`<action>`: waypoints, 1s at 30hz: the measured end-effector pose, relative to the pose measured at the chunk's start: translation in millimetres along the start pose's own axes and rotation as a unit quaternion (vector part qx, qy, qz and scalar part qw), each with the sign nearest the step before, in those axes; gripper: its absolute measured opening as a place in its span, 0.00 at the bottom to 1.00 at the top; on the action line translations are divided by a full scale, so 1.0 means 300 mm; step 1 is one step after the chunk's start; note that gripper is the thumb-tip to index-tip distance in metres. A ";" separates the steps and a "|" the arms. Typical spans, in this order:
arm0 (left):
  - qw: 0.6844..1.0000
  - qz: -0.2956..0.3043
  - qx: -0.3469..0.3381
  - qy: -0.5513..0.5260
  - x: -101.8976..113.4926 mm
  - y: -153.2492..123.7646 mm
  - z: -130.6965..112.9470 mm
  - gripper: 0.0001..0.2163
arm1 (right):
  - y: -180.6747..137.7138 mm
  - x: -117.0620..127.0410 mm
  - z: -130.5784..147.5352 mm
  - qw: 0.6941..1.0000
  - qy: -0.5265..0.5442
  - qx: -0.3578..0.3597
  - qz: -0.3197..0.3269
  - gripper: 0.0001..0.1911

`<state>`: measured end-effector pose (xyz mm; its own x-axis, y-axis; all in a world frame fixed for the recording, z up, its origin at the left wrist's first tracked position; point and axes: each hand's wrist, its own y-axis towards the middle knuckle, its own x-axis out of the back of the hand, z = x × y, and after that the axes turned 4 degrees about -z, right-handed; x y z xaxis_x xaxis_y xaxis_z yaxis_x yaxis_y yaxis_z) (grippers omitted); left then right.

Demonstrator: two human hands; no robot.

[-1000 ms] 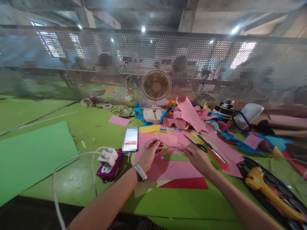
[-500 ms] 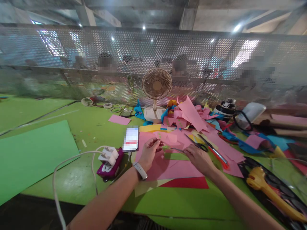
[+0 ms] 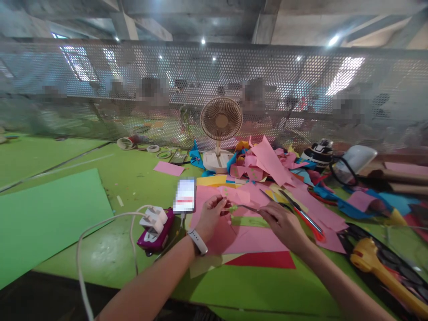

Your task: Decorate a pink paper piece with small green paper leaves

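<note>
My left hand [image 3: 210,217], with a white watch band at its wrist, pinches a small light-green paper piece [image 3: 233,208] above pink paper sheets [image 3: 247,238]. A tiny pink bit [image 3: 229,220] shows just below the fingertips; whether it is joined to the green piece I cannot tell. From the right, my right hand [image 3: 282,220] grips slim dark tweezers [image 3: 249,208], their tip at the green piece. Beneath both hands a light-green strip [image 3: 249,221] lies on the pink paper. Scissors [image 3: 271,197] and a red-handled cutter [image 3: 302,216] lie beside my right hand.
A fan [image 3: 221,120] stands behind, next to heaped paper scraps [image 3: 267,158]. At left are a lit phone [image 3: 184,195], a purple power strip [image 3: 156,238] with plugs and cable, and a large green sheet [image 3: 53,214]. A yellow tool [image 3: 384,269] rests in a black tray at right.
The view has shifted slightly, so everything sits a little further right and lower. Both hands keep their holds, and the tweezers' tip now meets the green piece more closely.
</note>
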<state>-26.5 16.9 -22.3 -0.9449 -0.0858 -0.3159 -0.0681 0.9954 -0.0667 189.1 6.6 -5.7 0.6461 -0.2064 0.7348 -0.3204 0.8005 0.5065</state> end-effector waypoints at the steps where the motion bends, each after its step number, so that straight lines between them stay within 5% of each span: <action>1: 1.000 0.010 0.003 0.000 -0.001 -0.003 -0.001 0.10 | -0.001 0.001 0.004 1.000 0.008 0.008 -0.015 0.12; 6: 0.998 0.061 0.010 0.021 -0.011 -0.019 -0.004 0.10 | -0.002 0.001 0.009 0.998 -0.001 0.044 -0.053 0.11; 13: 0.998 0.056 0.008 0.017 -0.019 -0.025 -0.018 0.09 | -0.002 0.009 -0.002 0.997 -0.042 0.056 -0.044 0.12; 23: 0.999 -0.037 0.002 -0.006 0.007 0.012 -0.027 0.10 | 0.001 -0.011 -0.067 0.983 -0.111 -0.044 0.139 0.13; 30: 1.000 -0.025 0.004 -0.007 0.003 0.019 -0.034 0.10 | 0.030 0.171 -0.129 0.982 -0.150 -0.064 0.090 0.11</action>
<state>-30.8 22.9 -13.2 -0.9361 -0.1358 -0.3245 -0.1121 0.9895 -0.0907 246.2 24.9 19.0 0.3475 -0.1958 0.9170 -0.3086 0.8996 0.3091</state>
